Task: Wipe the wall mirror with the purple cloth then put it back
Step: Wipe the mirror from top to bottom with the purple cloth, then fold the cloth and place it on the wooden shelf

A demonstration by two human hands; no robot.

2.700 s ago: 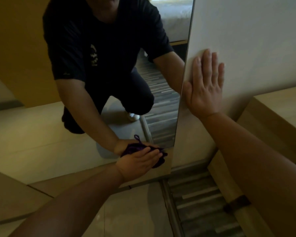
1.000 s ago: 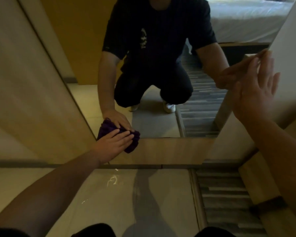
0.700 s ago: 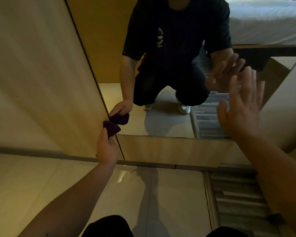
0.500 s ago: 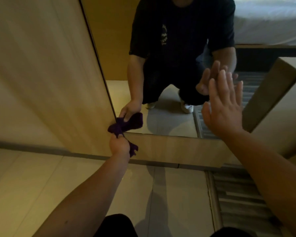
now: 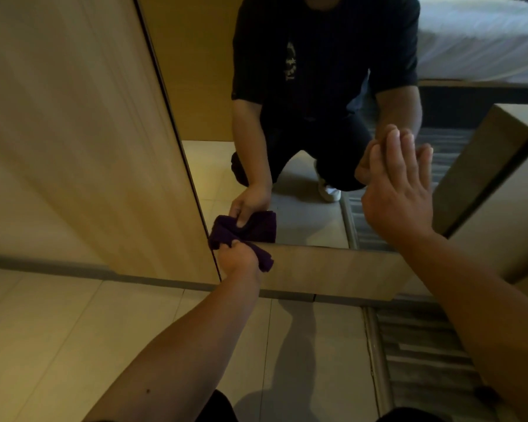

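The wall mirror [image 5: 305, 217] fills the middle of the view and reflects a crouching person in dark clothes. My left hand [image 5: 240, 258] is fisted around the bunched purple cloth [image 5: 264, 257] and holds it at the mirror's bottom left corner, against the glass; the cloth's reflection shows just above. My right hand [image 5: 398, 196] is raised flat with fingers together and extended, palm toward the glass near the mirror's right side. Whether the palm touches the glass I cannot tell.
A light wood panel [image 5: 83, 141] borders the mirror on the left, and a wood base strip [image 5: 333, 274] runs below it. Pale floor tiles [image 5: 110, 330] lie under me, a striped grey rug [image 5: 421, 354] at the right. A wooden furniture edge [image 5: 500, 226] stands at far right.
My left hand slid the cloth from the lower middle of the mirror to its bottom left corner and now bunches it in a fist. My right hand left the wall and moved in front of the glass.
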